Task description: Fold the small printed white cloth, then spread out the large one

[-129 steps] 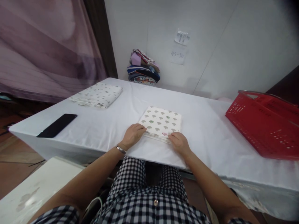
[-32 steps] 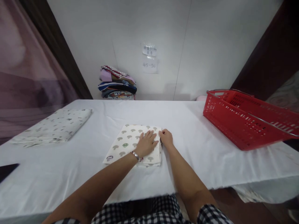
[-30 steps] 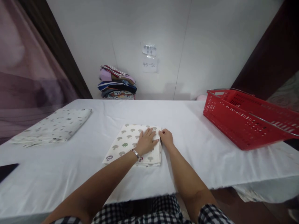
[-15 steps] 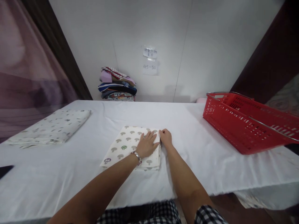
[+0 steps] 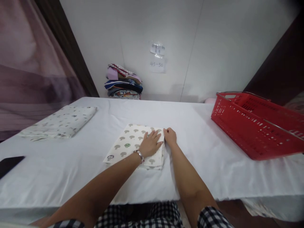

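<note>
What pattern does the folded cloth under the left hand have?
The folded cloth has mostly grey mushroom shapes on off-white; the head view shows it best.

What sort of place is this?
Maybe a workroom or a shop's back room, but I can't be sure. There's a white-covered table with a folded mushroom-print cloth, a pile of fabrics by the wall, and a red shopping-style basket.

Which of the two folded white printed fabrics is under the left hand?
The folded white fabric with mushroom print: the left hand rests spread on it. The folded white fabric with small scattered motifs lies untouched, farther left.
</note>
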{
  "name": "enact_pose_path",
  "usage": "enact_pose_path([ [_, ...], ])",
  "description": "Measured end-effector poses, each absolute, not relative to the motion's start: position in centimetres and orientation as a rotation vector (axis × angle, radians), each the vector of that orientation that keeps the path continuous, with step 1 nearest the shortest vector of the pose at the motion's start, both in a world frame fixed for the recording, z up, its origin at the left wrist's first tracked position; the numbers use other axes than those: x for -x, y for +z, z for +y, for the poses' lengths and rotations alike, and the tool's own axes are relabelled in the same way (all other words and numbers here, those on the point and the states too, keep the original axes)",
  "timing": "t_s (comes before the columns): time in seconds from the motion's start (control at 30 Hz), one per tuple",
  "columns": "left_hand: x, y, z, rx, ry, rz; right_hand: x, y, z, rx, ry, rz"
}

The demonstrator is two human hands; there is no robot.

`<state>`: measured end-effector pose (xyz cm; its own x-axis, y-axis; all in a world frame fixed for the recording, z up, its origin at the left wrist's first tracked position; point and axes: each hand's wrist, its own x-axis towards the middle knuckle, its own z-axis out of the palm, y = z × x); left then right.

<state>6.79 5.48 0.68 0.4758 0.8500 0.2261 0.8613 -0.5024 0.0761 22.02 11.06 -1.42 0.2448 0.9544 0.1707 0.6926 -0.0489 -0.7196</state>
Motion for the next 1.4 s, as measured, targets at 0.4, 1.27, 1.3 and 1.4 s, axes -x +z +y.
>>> enact_pose_path([
  [0.4, -6.6, 1.1, 5.6, 2.707, -0.469, -1.644, -21.8, 0.8, 7.9, 1.743, 0.738, -1.769],
  [1.27, -6.7, 0.8, 5.7, 2.685, -0.421, -1.585, -21.2, 0.6, 8.9, 1.832, 0.613, -1.631],
  [1.3, -6.7, 0.8, 5.7, 2.687, -0.421, -1.583, -21.1, 0.7, 9.2, 1.859, 0.597, -1.629],
  [1.4, -6.6, 0.7, 5.7, 2.694, -0.432, -1.565, -21.1, 0.6, 9.6, 1.916, 0.55, -1.616],
])
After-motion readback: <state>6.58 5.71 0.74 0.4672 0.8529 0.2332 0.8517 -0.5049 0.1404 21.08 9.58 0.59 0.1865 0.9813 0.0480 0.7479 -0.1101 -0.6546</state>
